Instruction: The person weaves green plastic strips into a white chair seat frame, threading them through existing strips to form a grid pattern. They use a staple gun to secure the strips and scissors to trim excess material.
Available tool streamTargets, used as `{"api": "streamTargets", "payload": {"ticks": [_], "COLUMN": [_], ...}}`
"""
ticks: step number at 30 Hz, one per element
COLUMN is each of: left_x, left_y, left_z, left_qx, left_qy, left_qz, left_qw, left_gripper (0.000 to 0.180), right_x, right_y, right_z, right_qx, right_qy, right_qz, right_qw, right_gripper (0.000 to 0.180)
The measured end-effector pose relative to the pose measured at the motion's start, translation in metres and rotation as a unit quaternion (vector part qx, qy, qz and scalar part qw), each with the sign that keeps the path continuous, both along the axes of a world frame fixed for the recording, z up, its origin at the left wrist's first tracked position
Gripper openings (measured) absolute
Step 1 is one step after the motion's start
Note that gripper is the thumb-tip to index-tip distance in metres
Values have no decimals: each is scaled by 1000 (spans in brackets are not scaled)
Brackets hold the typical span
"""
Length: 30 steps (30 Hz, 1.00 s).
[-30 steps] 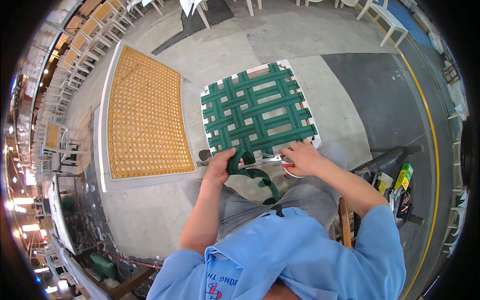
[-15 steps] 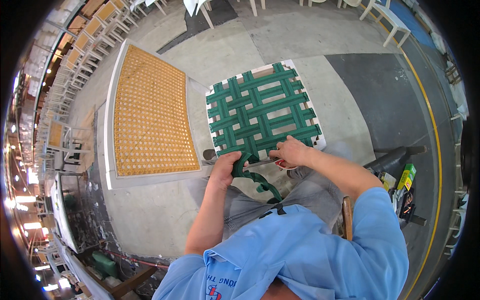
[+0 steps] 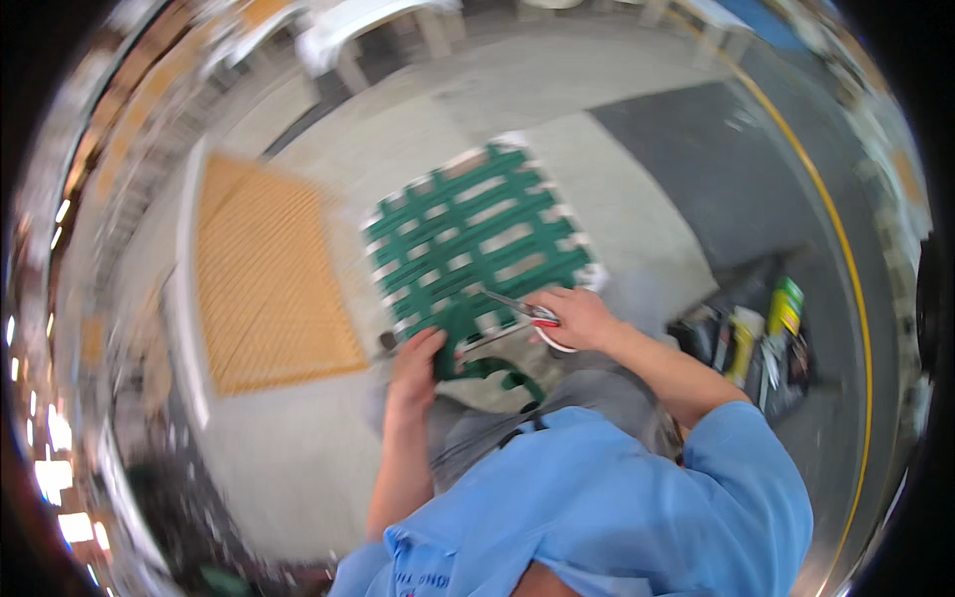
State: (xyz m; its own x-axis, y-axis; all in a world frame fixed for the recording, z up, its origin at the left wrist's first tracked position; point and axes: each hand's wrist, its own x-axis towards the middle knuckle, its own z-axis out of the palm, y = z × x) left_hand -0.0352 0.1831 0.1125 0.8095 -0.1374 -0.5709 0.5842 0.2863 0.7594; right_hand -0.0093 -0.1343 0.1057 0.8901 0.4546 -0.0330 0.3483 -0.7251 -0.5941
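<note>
Pale floor [image 3: 269,458] across most of the frame, darker floor patch [image 3: 676,159] at upper right, yellow line [image 3: 836,229] curving down the right side. Light blue shirt [image 3: 597,488] filling lower middle, grey trousers [image 3: 592,398] just above. Webbed seat [image 3: 470,237] in the middle of the frame, slightly above centre: green bands crossing on a whitish frame, small gaps between, set at a slant. Cane panel [image 3: 264,279] with white edging, left of centre, just beside the webbed seat, weave smeared by motion blur. White furniture [image 3: 383,20] along the top edge, also smeared. Dark pile of gear [image 3: 701,333] at right of frame, contents mostly too blurred to name.

Left hand [image 3: 416,366] below centre, by the near left corner of the webbed seat: thumb and fingers together, clamped on a green strap. Right hand [image 3: 577,318] right of centre, by the near right corner: fingers closed round scissor handles. Green strap [image 3: 450,338] bunched at the left hand, loose length curling right, above the lap; cannot tell where joined to the seat. Scissors [image 3: 544,315] with red and white handles, pointing upper left over the near edge; cannot tell if blades apart or together. Green and yellow box [image 3: 786,306] on the gear.
</note>
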Motion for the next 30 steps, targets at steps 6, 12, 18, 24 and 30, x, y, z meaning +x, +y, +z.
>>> {"api": "streamTargets", "payload": {"ticks": [6,12,18,24,30], "left_x": [-22,-28,-21,-36,-47], "left_y": [-42,-76,-87,-71,-53], "left_z": [0,-14,2,5,-7], "left_qx": [-51,-47,-84,-41,-77], "left_qy": [-21,15,3,63,103], "left_qz": [-102,-190,-211,-122,-101], "left_qw": [993,981,974,990,986], "left_gripper": [25,24,34,24,22], "right_x": [-132,-305,-349,-178,61], "right_y": [-153,-260,-280,-233,-111], "right_z": [36,15,13,10,-43], "right_qx": [147,-108,-179,46,126], "right_qy": [38,-4,142,-104,98], "right_qz": [-544,-785,-752,-573,-373], "right_qw": [825,610,619,811,914], "right_gripper": [56,47,36,34,46]}}
